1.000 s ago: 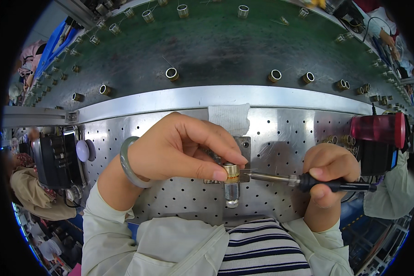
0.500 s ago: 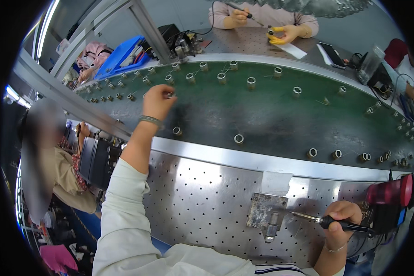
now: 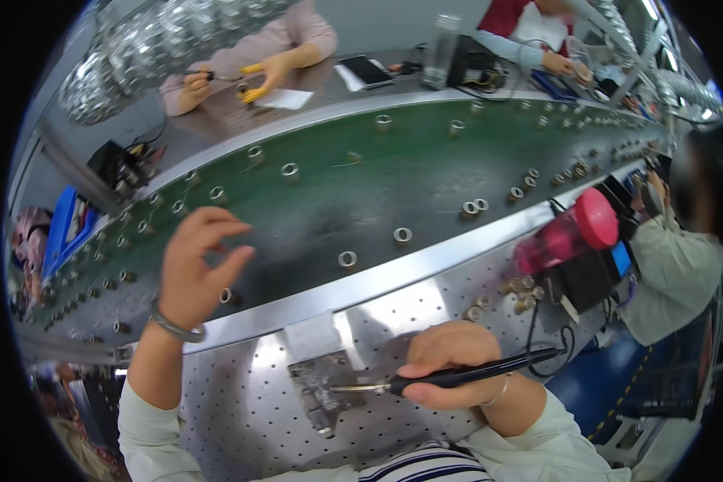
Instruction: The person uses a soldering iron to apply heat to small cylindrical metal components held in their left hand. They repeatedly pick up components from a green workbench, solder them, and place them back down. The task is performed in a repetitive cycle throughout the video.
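My left hand (image 3: 201, 261) hovers over the near left part of the green conveyor belt (image 3: 313, 213), thumb and fingers apart with nothing seen between them. Just below its thumb a short metal ring-shaped part (image 3: 226, 296) stands on the belt. My right hand (image 3: 454, 353) grips a black-handled soldering iron (image 3: 478, 375). The iron's metal tip points left over a worn metal block (image 3: 309, 373), which has a small cylinder (image 3: 321, 422) at its near edge. Whether the tip touches the block I cannot tell.
A perforated metal table (image 3: 241, 394) lies under my arms. To the right stand several ring parts (image 3: 526, 293), a pink cup (image 3: 586, 221) and a black box (image 3: 582, 285) with a cable. Across the belt, a co-worker's hand (image 3: 277, 68) with yellow finger covers works beside a phone (image 3: 367, 71).
The view has swung to the right. My left hand, earlier closed around a small part over the belt, has its fingers apart now. The iron's tip has shifted from beside the block to over it.
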Motion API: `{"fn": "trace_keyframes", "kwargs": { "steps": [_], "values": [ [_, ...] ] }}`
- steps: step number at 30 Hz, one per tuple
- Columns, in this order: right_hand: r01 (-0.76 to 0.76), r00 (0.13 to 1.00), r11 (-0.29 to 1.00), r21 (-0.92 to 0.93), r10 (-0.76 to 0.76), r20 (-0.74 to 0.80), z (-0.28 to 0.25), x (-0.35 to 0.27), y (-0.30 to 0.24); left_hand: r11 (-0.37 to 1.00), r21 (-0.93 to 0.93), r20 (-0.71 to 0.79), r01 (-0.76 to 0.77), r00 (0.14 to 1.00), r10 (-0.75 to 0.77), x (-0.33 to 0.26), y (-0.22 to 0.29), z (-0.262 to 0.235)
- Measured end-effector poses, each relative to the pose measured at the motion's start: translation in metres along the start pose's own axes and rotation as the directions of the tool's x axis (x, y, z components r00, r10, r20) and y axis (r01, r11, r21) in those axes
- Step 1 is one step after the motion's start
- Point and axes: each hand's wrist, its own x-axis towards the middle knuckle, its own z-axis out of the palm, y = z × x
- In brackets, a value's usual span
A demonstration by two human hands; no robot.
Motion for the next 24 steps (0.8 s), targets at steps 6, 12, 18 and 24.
{"fn": "trace_keyframes", "kwargs": {
  "steps": [6, 12, 18, 24],
  "values": [
    [0.098, 0.995, 0.992, -0.075, -0.098, 0.012, 0.0, -0.005, -0.005, 0.936, -0.129, 0.235, -0.328, 0.907, 0.35, 0.089, 0.056, 0.12],
    [0.176, 0.984, 0.982, -0.071, -0.175, 0.022, -0.003, -0.007, -0.008, 0.96, 0.096, 0.413, -0.264, 0.888, 0.203, 0.132, 0.105, 0.217],
    [0.212, 0.977, 0.976, -0.049, -0.212, 0.008, -0.01, -0.01, -0.005, 0.963, -0.004, 0.377, -0.269, 0.892, 0.25, 0.121, 0.081, 0.19],
    [0.126, 0.991, 0.992, -0.011, -0.126, -0.036, -0.008, -0.007, -0.014, 0.844, -0.385, 0.709, 0.373, 0.705, 0.013, 0.042, 0.059, 0.028]
  ]
}}
